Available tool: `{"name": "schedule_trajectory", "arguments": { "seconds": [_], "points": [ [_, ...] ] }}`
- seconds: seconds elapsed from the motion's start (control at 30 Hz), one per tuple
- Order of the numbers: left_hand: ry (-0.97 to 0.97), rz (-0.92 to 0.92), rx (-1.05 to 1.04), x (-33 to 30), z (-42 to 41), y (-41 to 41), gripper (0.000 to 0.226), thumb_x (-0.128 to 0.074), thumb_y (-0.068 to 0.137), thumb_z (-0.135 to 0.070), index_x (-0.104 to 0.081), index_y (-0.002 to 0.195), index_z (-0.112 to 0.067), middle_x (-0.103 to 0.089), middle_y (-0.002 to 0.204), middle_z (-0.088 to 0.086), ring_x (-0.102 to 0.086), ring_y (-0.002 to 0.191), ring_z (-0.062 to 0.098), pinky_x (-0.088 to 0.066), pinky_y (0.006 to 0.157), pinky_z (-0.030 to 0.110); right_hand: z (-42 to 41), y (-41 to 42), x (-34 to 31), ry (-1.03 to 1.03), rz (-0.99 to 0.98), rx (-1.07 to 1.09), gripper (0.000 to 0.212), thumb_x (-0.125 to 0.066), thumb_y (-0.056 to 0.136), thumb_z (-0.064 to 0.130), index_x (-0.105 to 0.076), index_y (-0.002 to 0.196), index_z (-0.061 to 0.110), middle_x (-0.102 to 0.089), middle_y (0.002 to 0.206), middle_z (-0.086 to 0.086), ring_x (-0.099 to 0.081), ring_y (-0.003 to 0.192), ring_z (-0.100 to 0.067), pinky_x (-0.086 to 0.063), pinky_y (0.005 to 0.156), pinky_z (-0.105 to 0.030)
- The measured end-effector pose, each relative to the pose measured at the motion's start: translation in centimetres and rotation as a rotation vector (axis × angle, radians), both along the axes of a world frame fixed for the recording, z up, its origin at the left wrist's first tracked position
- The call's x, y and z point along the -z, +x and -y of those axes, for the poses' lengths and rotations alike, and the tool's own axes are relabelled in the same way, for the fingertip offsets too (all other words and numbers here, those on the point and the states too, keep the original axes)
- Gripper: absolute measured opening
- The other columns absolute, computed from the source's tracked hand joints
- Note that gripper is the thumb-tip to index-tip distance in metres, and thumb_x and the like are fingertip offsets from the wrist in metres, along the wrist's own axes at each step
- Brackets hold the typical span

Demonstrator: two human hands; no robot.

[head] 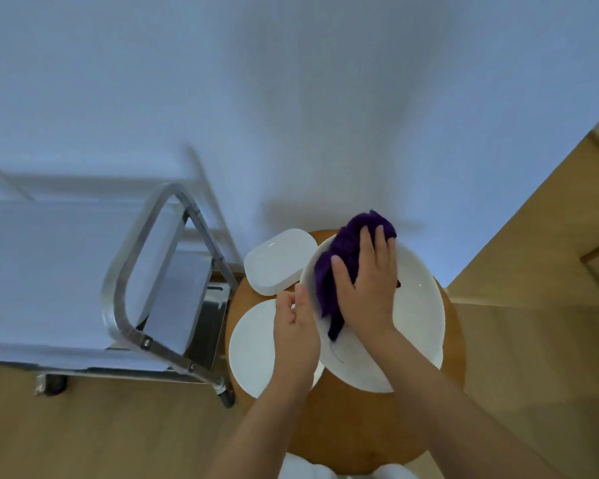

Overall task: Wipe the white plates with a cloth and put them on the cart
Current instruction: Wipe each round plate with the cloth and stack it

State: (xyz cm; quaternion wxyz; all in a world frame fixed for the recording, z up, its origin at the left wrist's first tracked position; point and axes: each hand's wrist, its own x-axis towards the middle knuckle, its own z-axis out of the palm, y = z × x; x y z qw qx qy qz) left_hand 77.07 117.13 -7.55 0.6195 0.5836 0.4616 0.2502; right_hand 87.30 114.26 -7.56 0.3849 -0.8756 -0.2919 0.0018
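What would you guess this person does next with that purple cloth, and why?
Probably sweep the purple cloth down and right over the big round plate. The right hand presses the cloth on the plate's upper left part, while the lower right is bare. The left hand pinches the plate's left rim, steadying it, so wiping looks unfinished; the cart move comes later.

cart handle [142, 271] bars route to cart | shelf [49, 271] bare | table [360, 426] crowded
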Motion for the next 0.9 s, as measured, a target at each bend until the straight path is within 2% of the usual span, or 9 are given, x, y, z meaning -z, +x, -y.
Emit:
{"name": "schedule_trajectory", "arguments": {
  "seconds": [0.1, 0.2, 0.33, 0.4, 0.53, 0.63, 0.77, 0.83, 0.9],
  "points": [
    [0.019, 0.095, -0.076, -1.3, -1.8, 0.2, 0.031, -0.031, 0.098, -0.049, -0.050, 0.090, -0.026, -0.060, 0.088, -0.003, -0.060, 0.075, -0.003, -0.047, 0.056, 0.011, -1.6, -2.3, -1.9, 0.039, 0.035, -0.190, 0.060, -0.034, 0.094, 0.043, -0.020, 0.148, 0.020, -0.020, 0.155, -0.001, -0.013, 0.143, -0.019, -0.006, 0.115, -0.031],
    [-0.043, 0.159, -0.141, -2.2, -3.5, 0.2, 0.030, -0.032, 0.100, -0.048, -0.053, 0.094, -0.027, -0.064, 0.093, -0.002, -0.064, 0.084, 0.007, -0.047, 0.064, 0.021, -1.9, -3.9, -2.9, 0.040, 0.051, -0.332, 0.053, -0.037, 0.096, 0.037, -0.026, 0.146, 0.024, -0.025, 0.154, 0.003, -0.017, 0.141, -0.014, -0.009, 0.115, -0.029],
    [-0.109, 0.241, -0.213, -3.1, -5.0, -0.5, 0.029, -0.038, 0.097, -0.052, -0.056, 0.094, -0.030, -0.068, 0.092, -0.003, -0.067, 0.086, 0.013, -0.051, 0.067, 0.027, 0.0, -4.5, -3.1, 0.008, 0.081, -0.547, 0.049, -0.045, 0.091, 0.028, -0.041, 0.140, 0.024, -0.030, 0.151, 0.004, -0.013, 0.138, -0.004, -0.001, 0.112, -0.019],
    [-0.123, 0.237, -0.222, -3.5, -5.8, -0.9, 0.032, -0.037, 0.095, -0.057, -0.055, 0.092, -0.031, -0.066, 0.095, 0.001, -0.065, 0.088, 0.019, -0.052, 0.068, 0.033, 1.8, -4.4, -2.9, -0.032, 0.140, -0.591, 0.047, -0.049, 0.086, 0.025, -0.052, 0.133, 0.021, -0.039, 0.146, 0.002, -0.020, 0.135, -0.006, -0.010, 0.111, -0.024],
    [-0.043, 0.203, -0.187, -3.9, -6.6, -1.3, 0.030, -0.036, 0.094, -0.058, -0.052, 0.087, -0.034, -0.062, 0.094, 0.000, -0.060, 0.086, 0.017, -0.049, 0.064, 0.030, 4.7, -2.3, -2.6, -0.109, 0.340, -0.460, 0.044, -0.060, 0.073, 0.017, -0.066, 0.115, 0.011, -0.058, 0.129, -0.008, -0.052, 0.121, -0.030, -0.036, 0.100, -0.043],
    [0.073, 0.139, -0.129, -3.8, -6.4, -1.4, 0.036, -0.035, 0.094, -0.058, -0.049, 0.086, -0.026, -0.056, 0.081, -0.001, -0.055, 0.075, 0.014, -0.045, 0.060, 0.028, 5.3, -0.1, -2.6, -0.222, 0.447, -0.300, 0.044, -0.057, 0.073, 0.018, -0.066, 0.113, 0.004, -0.062, 0.122, -0.015, -0.058, 0.113, -0.035, -0.040, 0.097, -0.049],
    [0.223, 0.102, -0.049, -4.1, -5.5, -1.1, 0.030, -0.035, 0.096, -0.051, -0.043, 0.080, -0.027, -0.049, 0.066, -0.010, -0.053, 0.056, -0.002, -0.040, 0.047, 0.014, 3.8, 1.0, -2.7, -0.247, 0.444, -0.102, 0.045, -0.038, 0.088, 0.018, -0.057, 0.122, -0.004, -0.056, 0.127, -0.023, -0.050, 0.120, -0.041, -0.036, 0.101, -0.054],
    [0.298, 0.121, -0.001, -4.5, -5.0, -0.7, 0.027, -0.037, 0.097, -0.046, -0.041, 0.079, -0.026, -0.050, 0.060, -0.013, -0.052, 0.050, -0.008, -0.039, 0.044, 0.010, 2.1, 0.8, -2.8, -0.186, 0.331, -0.029, 0.043, -0.041, 0.095, 0.016, -0.047, 0.133, -0.002, -0.045, 0.138, -0.022, -0.038, 0.131, -0.039, -0.030, 0.108, -0.050],
    [0.373, 0.105, 0.045, -4.8, -4.8, -0.3, 0.026, -0.038, 0.097, -0.045, -0.039, 0.078, -0.028, -0.054, 0.057, -0.018, -0.052, 0.052, -0.004, -0.041, 0.050, 0.017, 0.3, 0.4, -3.3, -0.061, 0.131, -0.003, 0.048, -0.038, 0.099, 0.022, -0.032, 0.143, 0.006, -0.029, 0.151, -0.014, -0.021, 0.140, -0.030, -0.017, 0.115, -0.041]
  ]
}}
